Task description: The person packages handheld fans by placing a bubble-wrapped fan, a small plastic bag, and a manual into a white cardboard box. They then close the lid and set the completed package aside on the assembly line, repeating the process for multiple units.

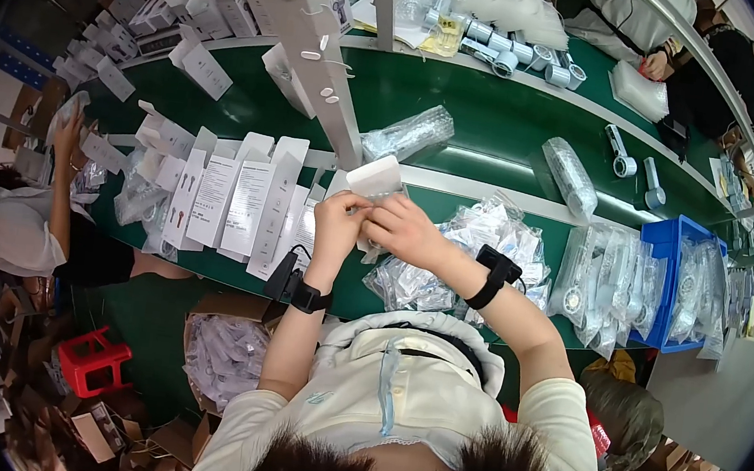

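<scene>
In front of me, a small white cardboard box (374, 177) stands with its top flap raised. My left hand (338, 231) is closed at its near left side, fingers bent and pinching at the edge. From the right, my right hand (404, 229) grips the same box, its fingertips meeting the left ones. Both hands hide most of the box body. Clear plastic packets (413, 284) with small parts are heaped beside and below my right hand. To the left of my left hand, printed white boxes (247, 207) stand in a row, several with flaps up.
Bagged handheld devices (604, 285) lie right, beside a blue bin (662, 268) of more bags. Bubble-wrapped items (569, 178) and loose grey-blue devices (623, 157) rest on the green belt (499, 147). A metal post (314, 52) rises ahead. A co-worker (20, 227) sits left, near a red stool (93, 361).
</scene>
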A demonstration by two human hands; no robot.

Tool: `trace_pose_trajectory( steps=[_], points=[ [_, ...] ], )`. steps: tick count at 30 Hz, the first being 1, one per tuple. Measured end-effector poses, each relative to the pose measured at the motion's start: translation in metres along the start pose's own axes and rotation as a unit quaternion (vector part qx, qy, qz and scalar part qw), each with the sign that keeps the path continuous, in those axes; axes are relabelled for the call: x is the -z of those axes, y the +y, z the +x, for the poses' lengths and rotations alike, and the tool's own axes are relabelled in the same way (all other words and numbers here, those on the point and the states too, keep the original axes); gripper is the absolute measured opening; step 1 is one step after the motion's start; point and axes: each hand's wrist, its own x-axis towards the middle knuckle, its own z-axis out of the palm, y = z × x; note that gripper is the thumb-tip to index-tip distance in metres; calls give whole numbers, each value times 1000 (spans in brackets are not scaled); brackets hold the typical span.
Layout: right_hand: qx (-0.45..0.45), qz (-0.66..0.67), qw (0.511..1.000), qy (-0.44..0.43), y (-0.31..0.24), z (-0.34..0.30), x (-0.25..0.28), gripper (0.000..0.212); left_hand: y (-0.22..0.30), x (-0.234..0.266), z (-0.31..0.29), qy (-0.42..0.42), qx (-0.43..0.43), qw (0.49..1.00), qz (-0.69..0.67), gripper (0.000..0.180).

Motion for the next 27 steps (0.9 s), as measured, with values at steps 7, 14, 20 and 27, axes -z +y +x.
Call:
trace_pose_trajectory(
  steps=[7,14,20,27],
  points=[
    [-33,-34,999,-16,-4,-34,0,25,-4,-4,-1,22,10,999,-29,7],
    [-93,-2,988,-121,-15,-29,10,48,0,-6,-10,56,16,997,-54,6],
    [-300,263,904,155,27,-58,10,83,36,6,-5,-9,40,991,-125,14],
    [-490,414,710,292,131,-58,7,93,-26,83,7,128,59,901,409,89]
  ],
)
